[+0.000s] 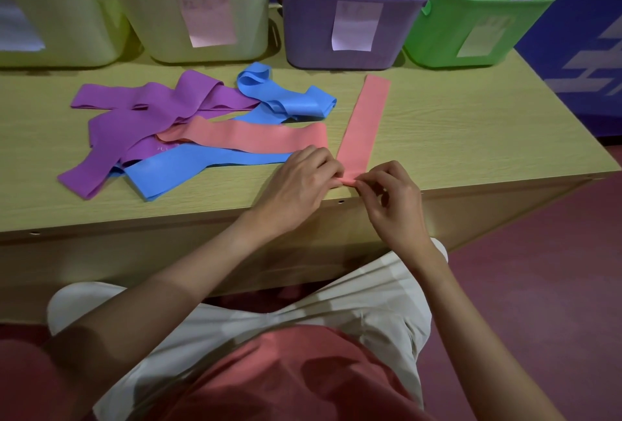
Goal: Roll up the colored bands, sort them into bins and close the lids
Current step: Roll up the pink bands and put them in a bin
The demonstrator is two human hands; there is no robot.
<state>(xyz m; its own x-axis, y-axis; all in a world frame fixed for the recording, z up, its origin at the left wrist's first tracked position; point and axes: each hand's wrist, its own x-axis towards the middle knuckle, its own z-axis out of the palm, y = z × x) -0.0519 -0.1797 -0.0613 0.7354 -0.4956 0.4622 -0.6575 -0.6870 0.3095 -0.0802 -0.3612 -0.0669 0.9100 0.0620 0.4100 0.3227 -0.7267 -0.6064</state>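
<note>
Left hand (303,181): fingers curled, grip pinching near end of pink band (365,121) on worktop (471,124).
Right hand (390,198): pinching same end.
Purple bin (350,33): lid off.

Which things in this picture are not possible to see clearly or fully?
- Near end of the pink band: head view, covered by the left hand and right hand.
- Bin labels: too blurred to read, as on the purple bin.
- Leftmost bin: cut by the left edge.
- Lower bands in the pile: overlapped by others.
</note>
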